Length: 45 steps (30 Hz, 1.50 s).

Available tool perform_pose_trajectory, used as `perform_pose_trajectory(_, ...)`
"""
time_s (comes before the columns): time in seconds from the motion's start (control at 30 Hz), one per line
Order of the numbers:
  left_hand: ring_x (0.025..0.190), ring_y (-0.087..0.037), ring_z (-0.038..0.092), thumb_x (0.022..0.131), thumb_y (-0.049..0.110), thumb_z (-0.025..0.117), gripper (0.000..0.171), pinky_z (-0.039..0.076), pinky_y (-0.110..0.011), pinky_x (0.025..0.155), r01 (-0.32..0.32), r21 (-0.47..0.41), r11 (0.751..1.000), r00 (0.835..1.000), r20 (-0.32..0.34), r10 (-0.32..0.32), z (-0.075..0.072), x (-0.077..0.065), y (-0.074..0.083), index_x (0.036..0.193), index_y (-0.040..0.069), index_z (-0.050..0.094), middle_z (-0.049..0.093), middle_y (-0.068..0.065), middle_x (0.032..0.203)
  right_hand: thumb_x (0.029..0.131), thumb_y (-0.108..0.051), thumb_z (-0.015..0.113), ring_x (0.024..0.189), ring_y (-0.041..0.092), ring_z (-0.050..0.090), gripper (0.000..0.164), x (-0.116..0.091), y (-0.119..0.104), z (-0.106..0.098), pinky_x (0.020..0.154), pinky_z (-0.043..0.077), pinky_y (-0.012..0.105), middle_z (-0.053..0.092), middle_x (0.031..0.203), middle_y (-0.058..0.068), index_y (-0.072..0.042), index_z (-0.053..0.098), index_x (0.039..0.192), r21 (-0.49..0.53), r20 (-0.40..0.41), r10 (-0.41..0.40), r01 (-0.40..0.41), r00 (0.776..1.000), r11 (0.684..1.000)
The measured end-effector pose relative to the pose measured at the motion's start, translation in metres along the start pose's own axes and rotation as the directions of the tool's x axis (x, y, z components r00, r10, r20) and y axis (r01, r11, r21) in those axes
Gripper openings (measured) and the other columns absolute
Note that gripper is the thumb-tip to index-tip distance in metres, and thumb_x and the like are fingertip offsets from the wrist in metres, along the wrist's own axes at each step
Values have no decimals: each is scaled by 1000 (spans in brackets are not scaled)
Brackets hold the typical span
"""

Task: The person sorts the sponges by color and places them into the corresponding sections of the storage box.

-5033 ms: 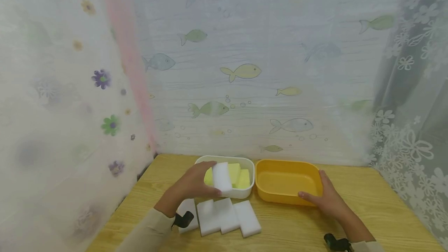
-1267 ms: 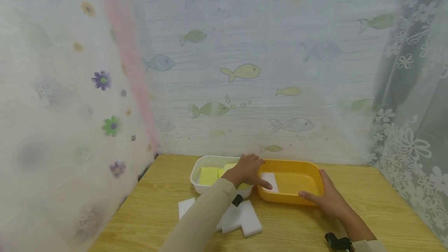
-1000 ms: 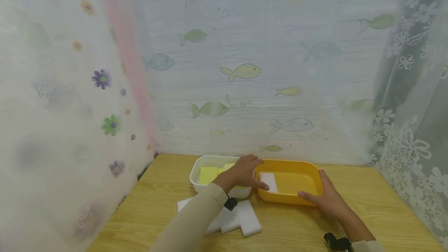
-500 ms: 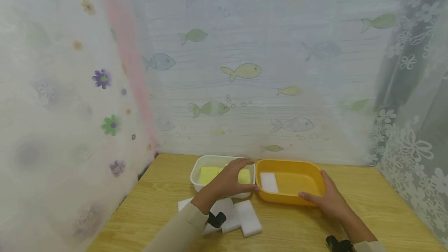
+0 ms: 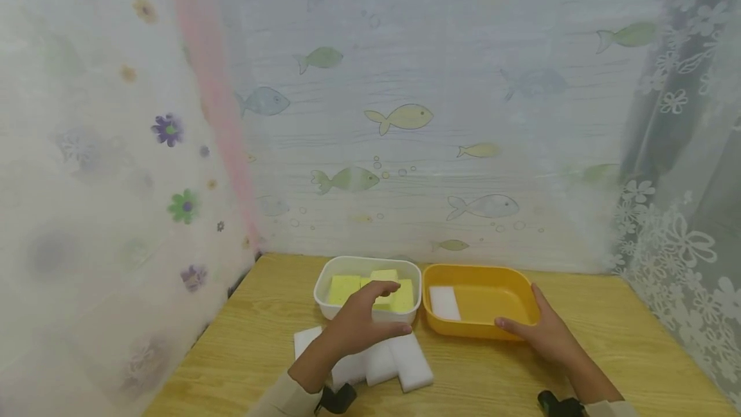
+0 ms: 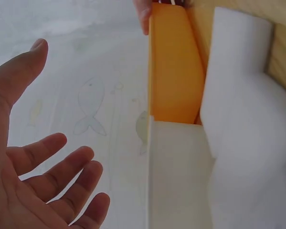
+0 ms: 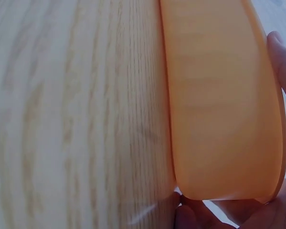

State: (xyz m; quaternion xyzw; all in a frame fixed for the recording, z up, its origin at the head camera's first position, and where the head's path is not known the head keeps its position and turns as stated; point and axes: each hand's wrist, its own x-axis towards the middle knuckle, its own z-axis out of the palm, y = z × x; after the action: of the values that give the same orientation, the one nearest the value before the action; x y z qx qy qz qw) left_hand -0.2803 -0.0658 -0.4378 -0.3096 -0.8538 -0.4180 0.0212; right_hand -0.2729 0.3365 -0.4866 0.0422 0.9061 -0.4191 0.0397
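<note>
right now the left hand (image 5: 354, 322) is apart from everything, its grip spread and empty, thumb well away from the fingers, near the front of the white tub (image 5: 353, 262) and above the white foam blocks (image 5: 412, 362) on the desk (image 5: 480, 381). the right hand (image 5: 548, 338) has its grip curled round the right end of the orange tub (image 5: 492, 304). one white block (image 5: 444, 303) lies flat inside that tub, at its left end; yellow blocks (image 5: 345, 289) sit in the white tub.

the loose white ones bunch together, some seeming to overlap, so a careless pinch could drag a neighbour along. foam probably gives when squeezed, and a pinch on one edge might let it twist or slip. the tubs stand side by side, so a push from the right hand could shove both.
</note>
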Motion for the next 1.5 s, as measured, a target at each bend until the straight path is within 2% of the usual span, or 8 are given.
perform_pose_trajectory(0.2, 129, -22, 58, 84, 61, 79, 75, 50, -52, 106, 9, 6, 1000, 999, 50, -9, 4, -16, -11, 146, 27, 55, 60, 3, 143, 91, -62, 71, 150, 60, 15, 129, 0, -2, 0, 118, 21, 74, 0, 167, 37, -10, -24, 162, -14, -8, -8, 7, 1000, 1000)
perform_pose_trajectory(0.33, 127, -21, 59, 84, 57, 82, 72, 50, -54, 106, 25, -6, 1000, 996, 82, -24, 8, -20, -19, 144, 22, 59, 63, -2, 141, 91, -63, 71, 150, 60, 13, 129, 0, -2, 1, 117, 21, 75, -2, 167, 36, -12, -24, 162, -8, -5, -5, 5, 1000, 1000)
perform_pose_trajectory(0.5, 131, -17, 58, 81, 59, 83, 74, 49, -47, 110, 46, 44, 998, 992, 118, -51, 16, -21, -26, 141, 21, 62, 64, 8, 139, 91, -64, 69, 150, 62, 8, 129, -2, 0, 1, 115, 20, 78, -7, 168, 35, -14, -26, 161, -7, 7, -2, 2, 1000, 1000)
perform_pose_trajectory(0.6, 133, -14, 56, 78, 60, 85, 76, 48, -41, 112, 35, 89, 995, 988, 145, -48, 22, -21, -30, 140, 22, 63, 63, 12, 139, 91, -64, 70, 150, 62, 7, 129, -3, 0, 0, 115, 19, 78, -7, 168, 35, -15, -27, 161, -5, 9, 0, 0, 1000, 1000)
perform_pose_trajectory(0.77, 129, -10, 57, 73, 53, 91, 77, 48, -34, 110, -34, 159, 987, 983, 182, 4, 30, -19, -35, 136, 19, 64, 64, 9, 136, 91, -63, 70, 150, 62, 7, 129, -5, 0, 0, 115, 18, 77, -6, 167, 36, -14, -27, 161, 2, 13, 24, -24, 1000, 1000)
perform_pose_trajectory(0.9, 129, -11, 57, 71, 51, 94, 76, 47, -32, 110, -63, 223, 973, 980, 199, 17, 33, -19, -38, 135, 20, 65, 64, 9, 136, 91, -63, 71, 151, 61, 8, 130, -5, -1, 0, 117, 17, 76, -4, 167, 36, -14, -27, 161, 7, 14, 31, -31, 999, 999)
perform_pose_trajectory(1.3, 125, -6, 58, 73, 37, 95, 67, 48, -30, 108, -33, 198, 980, 975, 222, -12, 30, -20, -34, 132, 22, 67, 65, 11, 134, 91, -61, 71, 151, 61, 9, 129, -2, 1, 0, 117, 18, 76, -3, 167, 37, -13, -27, 160, 1, 12, 4, -4, 1000, 1000)
perform_pose_trajectory(1.5, 123, -6, 59, 73, 34, 96, 71, 49, -29, 107, -28, 170, 985, 976, 220, -11, 30, -20, -35, 135, 18, 65, 66, 8, 133, 92, -60, 70, 150, 62, 8, 128, -3, 0, 0, 116, 17, 77, -3, 167, 37, -12, -26, 161, 0, 12, -7, 7, 1000, 1000)
